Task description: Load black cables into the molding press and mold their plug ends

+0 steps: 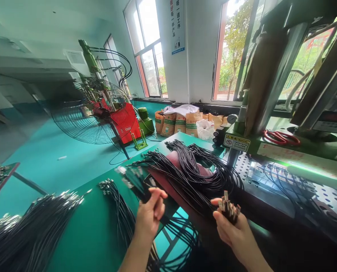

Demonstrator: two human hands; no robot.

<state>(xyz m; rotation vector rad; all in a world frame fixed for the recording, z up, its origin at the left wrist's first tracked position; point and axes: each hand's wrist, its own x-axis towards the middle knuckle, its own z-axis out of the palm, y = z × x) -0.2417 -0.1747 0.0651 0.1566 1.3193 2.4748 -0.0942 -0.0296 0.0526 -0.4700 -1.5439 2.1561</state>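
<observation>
My left hand [151, 213] is closed round a bundle of black cables [138, 187], whose metal-tipped ends fan out to the upper left and look blurred. In my right hand [233, 228], the fingers are wrapped round a tight cluster of metal cable connectors [228, 207] pointing up. Loops of black cable [182, 234] hang below and between my hands, though my hands partly hide where they lead. Just beyond, a large heap of black cables [191, 170] lies across a dark red surface. Another cable bundle [117, 200] rests left of my left hand.
A green table [86, 226] carries more cable bundles [43, 219] at the left. Close on my right stands a green press machine [270, 143] with red-handled scissors [281, 136] on it. Farther off are a wire-guarded fan [100, 113] and several sacks [179, 122] by the wall.
</observation>
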